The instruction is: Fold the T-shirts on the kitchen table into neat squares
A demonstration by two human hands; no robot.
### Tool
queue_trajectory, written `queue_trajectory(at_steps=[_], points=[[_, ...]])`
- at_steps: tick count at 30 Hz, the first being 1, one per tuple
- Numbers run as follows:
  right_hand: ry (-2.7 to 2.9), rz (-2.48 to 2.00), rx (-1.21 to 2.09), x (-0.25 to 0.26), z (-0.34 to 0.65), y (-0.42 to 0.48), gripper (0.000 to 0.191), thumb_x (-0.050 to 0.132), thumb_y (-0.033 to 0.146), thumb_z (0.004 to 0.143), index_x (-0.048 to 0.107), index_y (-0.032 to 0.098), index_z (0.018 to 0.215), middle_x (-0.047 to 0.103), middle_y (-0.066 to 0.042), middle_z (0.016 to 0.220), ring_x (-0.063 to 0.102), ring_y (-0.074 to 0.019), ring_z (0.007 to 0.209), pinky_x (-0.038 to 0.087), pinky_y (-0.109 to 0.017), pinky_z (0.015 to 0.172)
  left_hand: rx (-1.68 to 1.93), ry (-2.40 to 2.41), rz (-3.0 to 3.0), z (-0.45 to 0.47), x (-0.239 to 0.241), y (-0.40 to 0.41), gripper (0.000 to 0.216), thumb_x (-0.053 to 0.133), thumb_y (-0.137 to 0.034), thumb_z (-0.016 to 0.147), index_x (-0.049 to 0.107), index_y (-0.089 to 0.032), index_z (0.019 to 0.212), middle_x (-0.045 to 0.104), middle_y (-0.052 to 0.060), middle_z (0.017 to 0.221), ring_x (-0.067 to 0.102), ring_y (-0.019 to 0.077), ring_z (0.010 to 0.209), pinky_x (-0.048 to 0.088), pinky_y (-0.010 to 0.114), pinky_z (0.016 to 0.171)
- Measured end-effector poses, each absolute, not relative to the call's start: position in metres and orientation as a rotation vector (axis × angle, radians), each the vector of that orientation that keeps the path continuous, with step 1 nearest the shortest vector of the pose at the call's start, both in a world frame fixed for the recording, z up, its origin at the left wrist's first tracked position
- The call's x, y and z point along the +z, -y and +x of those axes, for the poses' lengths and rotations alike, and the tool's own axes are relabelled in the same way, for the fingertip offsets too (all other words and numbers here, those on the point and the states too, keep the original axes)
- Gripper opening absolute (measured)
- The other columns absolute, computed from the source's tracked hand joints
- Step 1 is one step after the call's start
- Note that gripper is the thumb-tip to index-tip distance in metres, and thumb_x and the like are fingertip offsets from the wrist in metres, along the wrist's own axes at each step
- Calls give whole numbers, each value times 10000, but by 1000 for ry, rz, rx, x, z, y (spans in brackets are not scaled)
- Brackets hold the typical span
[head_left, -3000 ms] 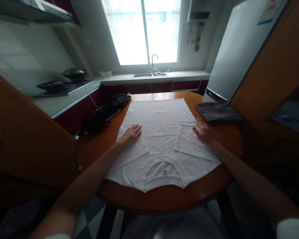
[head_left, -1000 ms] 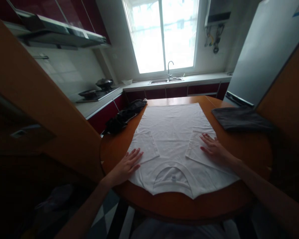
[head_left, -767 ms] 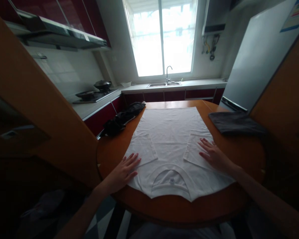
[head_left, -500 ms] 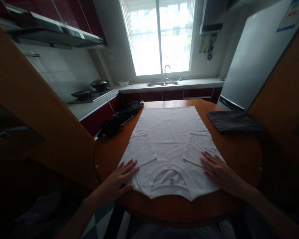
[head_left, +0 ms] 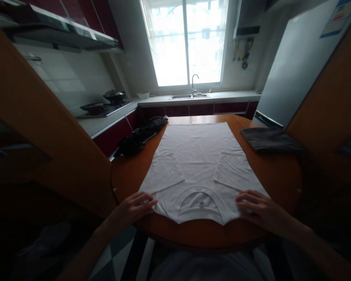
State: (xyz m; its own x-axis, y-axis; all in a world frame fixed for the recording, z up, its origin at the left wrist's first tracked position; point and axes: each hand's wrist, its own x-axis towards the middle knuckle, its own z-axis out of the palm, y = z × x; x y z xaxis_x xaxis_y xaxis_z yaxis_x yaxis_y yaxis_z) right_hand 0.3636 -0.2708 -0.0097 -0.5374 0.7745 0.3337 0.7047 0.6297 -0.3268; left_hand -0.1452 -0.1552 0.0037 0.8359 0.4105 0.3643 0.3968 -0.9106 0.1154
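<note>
A white T-shirt [head_left: 197, 156] lies spread on the round wooden table [head_left: 283, 171], its collar toward me and its hem at the far side. Both sleeves are folded inward over the body. My left hand [head_left: 139, 205] pinches the shirt at the left shoulder edge, fingers curled and thumb pressed against them. At the right shoulder my right hand [head_left: 256, 207] has its fingers bent together on the cloth, the thumb partly hidden underneath.
Dark crumpled clothing [head_left: 140, 136] lies at the table's left edge, and a folded grey cloth [head_left: 270, 139] at the right. Beyond are a counter with a sink [head_left: 190, 96], a stove with pans [head_left: 114, 95] and a fridge [head_left: 292, 62].
Both hands have gone from lying flat with spread fingers to curled fingers gripping the shoulder edges. The view has shifted slightly.
</note>
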Motion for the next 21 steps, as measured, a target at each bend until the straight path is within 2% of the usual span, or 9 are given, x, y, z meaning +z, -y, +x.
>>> queue_trajectory(at_steps=[2,4,6,9,11,16,21], points=[[2438,-1121,83,-8,363,273,183,611,177,946,706,257,1082,722,-54,1098,649,-207,1091,544,-347,951,558,-623,3024,-149,6,157,395,517,-132,1016,597,-268,1379,692,66,1148,654,162,1077,559,273,941],[2473,-1109,-3,-7,366,274,307,553,77,919,690,256,1128,723,-48,1082,650,-198,1077,537,-341,952,475,-650,3075,-153,10,158,488,462,-91,1017,516,-281,1463,666,78,1256,621,183,1172,529,318,1016],[2497,-1137,-57,-8,372,274,466,496,-6,858,668,255,1203,716,-50,1127,640,-195,1105,528,-338,965,423,-762,3105,-157,14,157,555,418,-65,1009,458,-299,1511,630,75,1338,590,193,1232,496,349,1069],[2473,-1238,-155,-13,387,272,625,448,-48,783,641,263,1290,692,-54,1224,634,-201,1130,521,-357,977,446,-903,3084,-160,18,153,588,390,-49,995,460,-325,1510,615,55,1360,571,191,1261,480,344,1089],[2424,-1296,-209,-17,398,271,591,458,-18,806,658,275,1278,689,-55,1247,644,-209,1116,525,-375,970,498,-920,3028,-160,17,152,561,381,-55,997,504,-318,1477,625,54,1339,580,182,1250,485,324,1081],[2279,-1310,-140,-26,416,275,282,556,207,950,734,296,1150,739,-43,1196,680,-234,1088,551,-400,946,709,-835,2830,-166,5,149,304,474,-176,1026,699,-256,1213,688,65,1207,659,165,1124,540,250,980],[2118,-1344,-19,-31,425,283,252,551,313,984,775,312,1100,763,-37,1158,710,-254,1074,592,-420,914,813,-897,2689,-180,-8,144,256,511,-293,1031,752,-257,1107,722,60,1163,692,181,1078,560,267,952]])
